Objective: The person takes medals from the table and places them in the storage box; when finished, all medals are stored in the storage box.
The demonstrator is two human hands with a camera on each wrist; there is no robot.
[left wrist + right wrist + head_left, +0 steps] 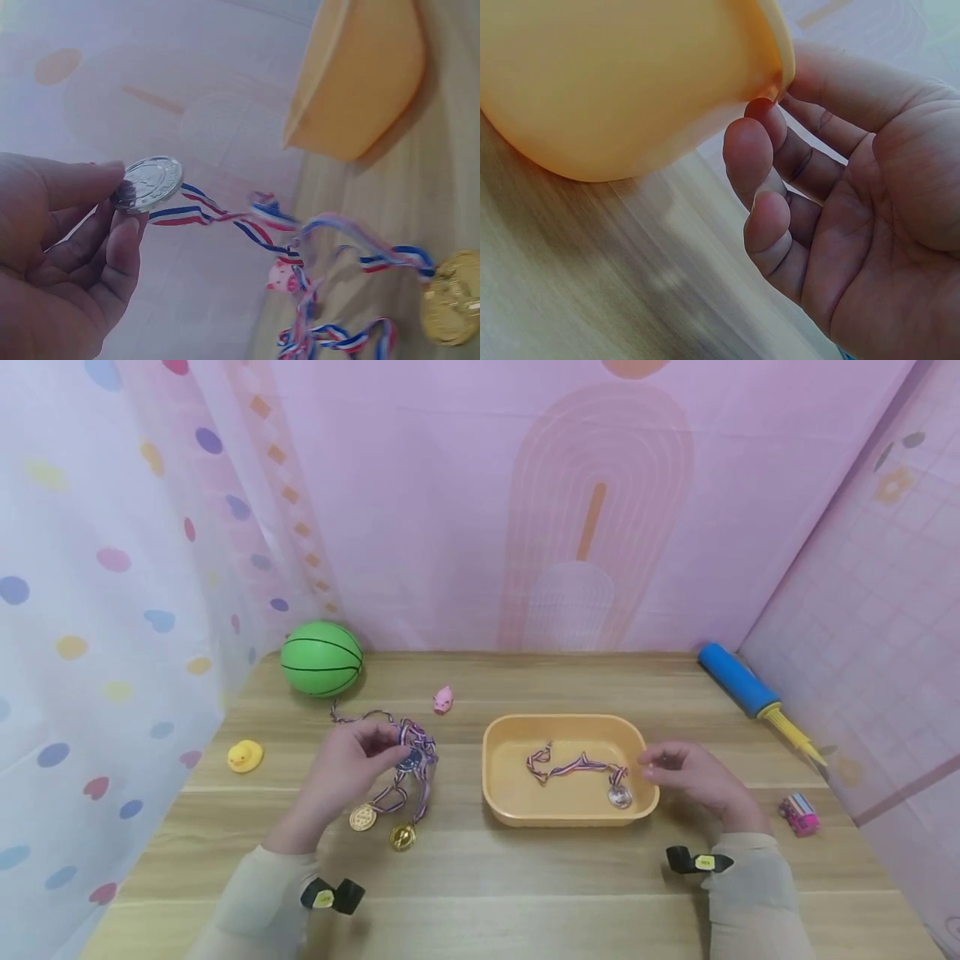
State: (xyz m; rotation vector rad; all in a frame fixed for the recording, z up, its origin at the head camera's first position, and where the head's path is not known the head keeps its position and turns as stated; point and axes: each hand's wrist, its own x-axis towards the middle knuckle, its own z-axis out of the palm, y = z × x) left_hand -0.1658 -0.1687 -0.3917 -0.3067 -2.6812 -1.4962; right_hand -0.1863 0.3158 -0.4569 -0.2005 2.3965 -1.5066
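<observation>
Three views let us piece this together. From the head view we see the left hand [352, 768] left of centre, over a tangle of striped ribbons [408, 781] on the counter [480, 877], with two gold medals [382, 827] lying just below it. What that view blurs, the left wrist view makes plain: thumb and fingertips pinch a silver medal [150, 182] by its rim, lifted off the wood, its ribbon trailing down toward the lower right of that frame, where one gold medal sits at the edge.

The right hand [693, 777] rests at the right rim of the yellow tray [498, 777]. Only the right wrist view shows its grip: fingers [761, 172] loosely curled, one fingertip touching the tray's outer wall under the lip, holding nothing. Inside the tray, seen only from above, lies another silver medal [619, 796] with its ribbon stretched toward the tray's left.

Around the edges: a green ball [322, 658] at the upper left of the counter, a yellow duck [245, 755] near the left edge, a small pink pig [443, 699] between ball and tray, a blue pump [738, 679] at the far right corner, a pink toy [799, 814] near the right edge. We see bare wood across the whole near strip and between the ribbons and the tray.
</observation>
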